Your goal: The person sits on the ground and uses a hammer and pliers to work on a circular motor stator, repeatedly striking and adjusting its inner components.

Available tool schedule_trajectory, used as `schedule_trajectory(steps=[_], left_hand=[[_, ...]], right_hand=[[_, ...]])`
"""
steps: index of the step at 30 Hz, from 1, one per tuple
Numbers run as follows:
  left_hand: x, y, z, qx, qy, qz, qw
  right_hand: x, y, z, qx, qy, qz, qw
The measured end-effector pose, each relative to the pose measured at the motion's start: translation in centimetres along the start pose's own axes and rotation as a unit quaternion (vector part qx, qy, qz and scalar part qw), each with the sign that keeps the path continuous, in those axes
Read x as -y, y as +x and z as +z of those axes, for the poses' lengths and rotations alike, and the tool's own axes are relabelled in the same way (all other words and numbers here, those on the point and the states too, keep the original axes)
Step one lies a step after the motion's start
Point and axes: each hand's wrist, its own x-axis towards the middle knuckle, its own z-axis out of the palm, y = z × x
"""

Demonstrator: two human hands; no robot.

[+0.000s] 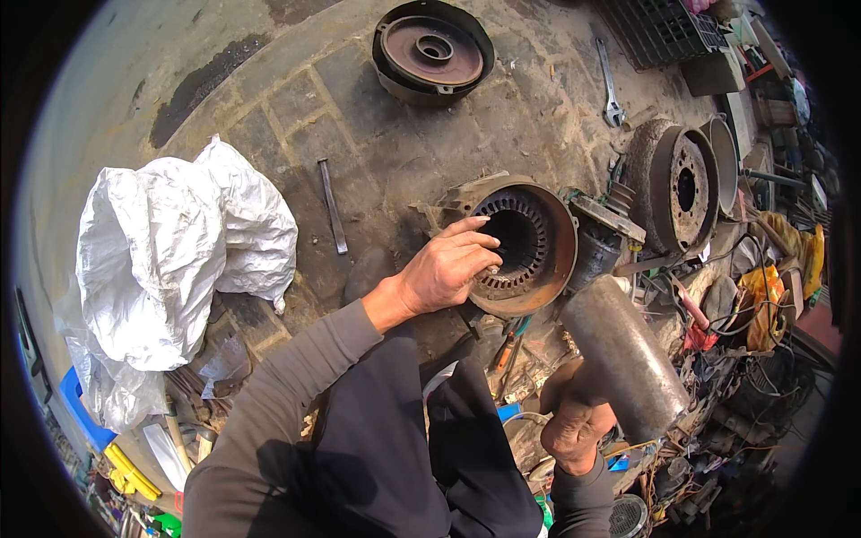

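In front of me an electric motor stator housing (pixel 564 252) stands on the ground, its slotted core ring facing up around a dark bore. My left hand (pixel 447 265) is over the housing's near left side, fingers partly bent and apart, with nothing visible in them. My right hand (pixel 578 427) grips what looks like a heavy hammer (pixel 625 356) with a thick cylindrical metal head. That head is raised close to the camera, right of the housing; its handle is mostly hidden by my fist. A flat steel chisel (pixel 332 208) lies on the paving to the left.
A round motor end cover in a dark ring (pixel 434 54) sits at the far side. An adjustable wrench (pixel 609 84) lies near a black plastic crate (pixel 662 30). Rusty wheel-like drums (pixel 686 181) and scrap crowd the right. A white sack (pixel 168 255) lies left.
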Motion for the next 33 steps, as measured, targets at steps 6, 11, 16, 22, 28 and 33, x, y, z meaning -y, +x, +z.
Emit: schedule_trajectory(steps=[6,11,16,22,28,33], left_hand=[[-0.2,0.0,-0.6,-0.001,0.011,0.001,1.000],[-1.7,1.0,-1.8,-0.015,0.000,-0.001,1.000],[-2.6,2.5,-3.9,-0.057,-0.024,-0.041,0.997],[-2.2,2.6,-3.3,-0.055,-0.043,-0.072,0.995],[-1.7,2.5,-2.6,-0.057,-0.031,-0.070,0.995],[-1.8,2.5,-2.3,-0.030,-0.035,-0.049,0.998]], right_hand=[[-4.6,1.0,1.4,0.109,-0.146,0.145,0.972],[-4.4,-0.4,2.6,0.004,0.087,0.260,0.962],[-5.6,-1.9,4.0,-0.056,0.175,0.289,0.940],[-6.7,-2.6,3.9,-0.068,0.242,0.335,0.908],[-6.8,-2.6,4.0,-0.070,0.253,0.345,0.901],[-6.7,-2.6,3.9,-0.057,0.234,0.338,0.910]])
